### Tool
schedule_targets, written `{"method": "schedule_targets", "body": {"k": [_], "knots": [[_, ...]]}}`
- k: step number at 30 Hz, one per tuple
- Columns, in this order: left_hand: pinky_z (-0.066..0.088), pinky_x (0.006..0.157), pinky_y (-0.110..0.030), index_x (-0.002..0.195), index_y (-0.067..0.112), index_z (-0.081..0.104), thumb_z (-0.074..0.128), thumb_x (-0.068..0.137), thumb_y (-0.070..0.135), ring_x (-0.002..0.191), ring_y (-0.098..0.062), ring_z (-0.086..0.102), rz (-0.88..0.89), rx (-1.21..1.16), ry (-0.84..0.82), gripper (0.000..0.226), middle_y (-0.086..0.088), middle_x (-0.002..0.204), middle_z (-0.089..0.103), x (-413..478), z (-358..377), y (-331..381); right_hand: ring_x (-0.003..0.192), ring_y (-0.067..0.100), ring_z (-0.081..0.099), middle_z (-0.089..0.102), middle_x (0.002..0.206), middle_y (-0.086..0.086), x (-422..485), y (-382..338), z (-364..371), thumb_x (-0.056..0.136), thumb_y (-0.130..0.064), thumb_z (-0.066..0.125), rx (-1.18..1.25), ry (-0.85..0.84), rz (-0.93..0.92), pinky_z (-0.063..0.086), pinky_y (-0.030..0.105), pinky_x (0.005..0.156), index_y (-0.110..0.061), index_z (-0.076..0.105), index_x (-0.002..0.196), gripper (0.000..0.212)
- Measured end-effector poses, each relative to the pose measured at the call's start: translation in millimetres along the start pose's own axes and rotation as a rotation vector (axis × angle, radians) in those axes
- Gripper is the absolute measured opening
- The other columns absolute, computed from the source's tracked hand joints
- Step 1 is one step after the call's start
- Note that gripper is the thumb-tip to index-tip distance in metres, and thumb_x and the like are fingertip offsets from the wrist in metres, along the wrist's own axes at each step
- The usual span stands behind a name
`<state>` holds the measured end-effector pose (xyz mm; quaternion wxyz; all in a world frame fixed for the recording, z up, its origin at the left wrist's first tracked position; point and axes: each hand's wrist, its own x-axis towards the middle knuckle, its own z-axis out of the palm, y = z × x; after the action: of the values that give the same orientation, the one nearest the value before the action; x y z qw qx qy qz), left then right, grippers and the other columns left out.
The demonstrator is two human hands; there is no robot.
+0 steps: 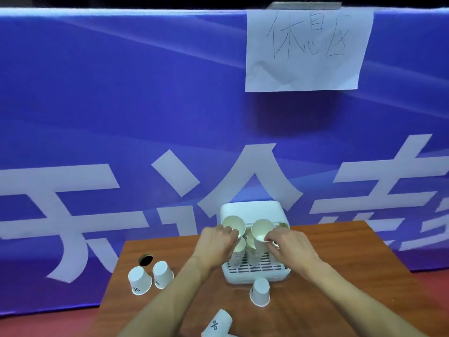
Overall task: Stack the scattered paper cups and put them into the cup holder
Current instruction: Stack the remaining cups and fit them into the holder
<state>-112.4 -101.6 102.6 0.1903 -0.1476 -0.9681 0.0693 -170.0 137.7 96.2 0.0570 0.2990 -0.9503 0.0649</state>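
Paper cups: two short stacks, left stack (237, 257) and right stack (254, 255), are standing in the cup holder (252, 279), which is sitting at 12 o'clock on the worktop (340, 276). Left grip (218, 242) is pinching a tilted cup (234, 226) by the rim above the left stack. Right grip (289, 244) is pinching a second cup (262, 231) above the right stack.

Four cups are waiting loose:
- an upside-down pair (150, 279) at 8 o'clock of the holder, well apart from it
- one upside-down cup (260, 291) at 6 o'clock, just beside its front
- one fallen cup (216, 324) lying on its side at 6 o'clock, by the near edge

Judgement: task is running roughly half done.
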Motion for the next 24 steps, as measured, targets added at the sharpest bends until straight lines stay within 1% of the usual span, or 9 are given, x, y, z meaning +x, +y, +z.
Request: {"method": "schedule_targets", "body": {"k": [2,5,6,8,9,11,15,20,24], "knots": [[0.034,0.039,-0.025,0.069,0.02,0.052,0.061,0.093,0.039,0.051,-0.023,0.053,0.002,-0.006,-0.029,0.032,0.003,0.06,0.054,-0.1,-3.5,1.5,0.087,0.016,0.064,0.067,0.096,-0.01,-0.7,-1.9,-0.8,0.091,-0.038,0.049,-0.027,0.02,-0.007,0.052,0.035,0.064,-0.029,0.063,0.097,0.018],[0.029,0.046,-0.029,0.08,0.021,0.052,0.042,0.101,0.04,0.064,-0.025,0.056,0.029,-0.023,-0.052,0.03,0.001,0.072,0.058,-2.1,-5.0,9.2,0.087,0.012,0.062,0.066,0.093,-0.011,-4.7,-3.9,2.8,0.091,-0.04,0.048,-0.04,0.044,-0.02,0.05,0.032,0.061,-0.029,0.063,0.097,0.019],[0.028,0.046,-0.028,0.079,0.022,0.053,0.045,0.1,0.04,0.064,-0.025,0.056,0.044,-0.02,-0.055,0.028,0.001,0.071,0.058,-3.6,-6.0,12.2,0.086,0.011,0.063,0.066,0.093,-0.012,-6.8,-5.3,4.3,0.091,-0.041,0.048,-0.041,0.048,-0.018,0.049,0.031,0.059,-0.03,0.063,0.096,0.018],[0.024,0.042,-0.024,0.071,0.024,0.055,0.062,0.09,0.039,0.054,-0.021,0.056,0.064,0.016,-0.087,0.025,0.004,0.062,0.056,-6.3,-10.9,18.8,0.084,0.01,0.063,0.066,0.093,-0.014,-11.7,-8.6,7.5,0.093,-0.044,0.048,-0.042,0.052,-0.016,0.048,0.03,0.059,-0.032,0.062,0.098,0.018],[0.022,0.041,-0.022,0.066,0.024,0.055,0.069,0.083,0.039,0.05,-0.019,0.055,0.068,0.028,-0.073,0.027,0.005,0.057,0.054,-7.0,-13.7,21.5,0.083,0.01,0.064,0.066,0.094,-0.014,-14.6,-9.9,9.2,0.094,-0.044,0.049,-0.037,0.061,-0.015,0.048,0.03,0.059,-0.033,0.062,0.098,0.017],[0.023,0.039,-0.021,0.063,0.024,0.055,0.076,0.076,0.039,0.046,-0.017,0.053,0.062,0.039,-0.044,0.029,0.006,0.054,0.052,-8.4,-16.3,25.2,0.081,0.009,0.065,0.067,0.094,-0.017,-20.5,-11.7,12.2,0.094,-0.043,0.053,-0.015,0.09,-0.002,0.045,0.027,0.057,-0.036,0.064,0.098,0.014],[0.03,0.036,-0.022,0.063,0.024,0.056,0.078,0.073,0.036,0.048,-0.017,0.053,0.025,0.022,-0.036,0.027,0.007,0.055,0.053,-11.8,-14.3,27.2,0.083,0.006,0.065,0.067,0.095,-0.02,-29.7,-17.1,17.8,0.092,-0.035,0.062,0.107,0.153,0.062,0.049,0.025,0.058,-0.036,0.066,0.1,0.009],[0.034,0.034,-0.025,0.062,0.024,0.055,0.076,0.074,0.03,0.052,-0.018,0.051,-0.039,-0.076,0.038,0.025,0.006,0.057,0.052,-13.1,-5.9,27.6,0.09,0.002,0.06,0.065,0.097,-0.023,-34.7,-22.1,28.7,0.092,-0.029,0.063,0.23,0.213,0.15,0.051,0.027,0.064,-0.038,0.063,0.101,0.013],[0.034,0.036,-0.025,0.063,0.024,0.055,0.077,0.075,0.031,0.053,-0.017,0.051,-0.094,-0.142,0.045,0.026,0.007,0.059,0.052,-17.1,4.8,30.4,0.081,-0.004,0.058,0.064,0.095,-0.028,-40.4,-21.1,44.0,0.088,-0.03,0.07,0.279,0.226,0.204,0.048,0.019,0.059,-0.041,0.062,0.1,0.018]]}}
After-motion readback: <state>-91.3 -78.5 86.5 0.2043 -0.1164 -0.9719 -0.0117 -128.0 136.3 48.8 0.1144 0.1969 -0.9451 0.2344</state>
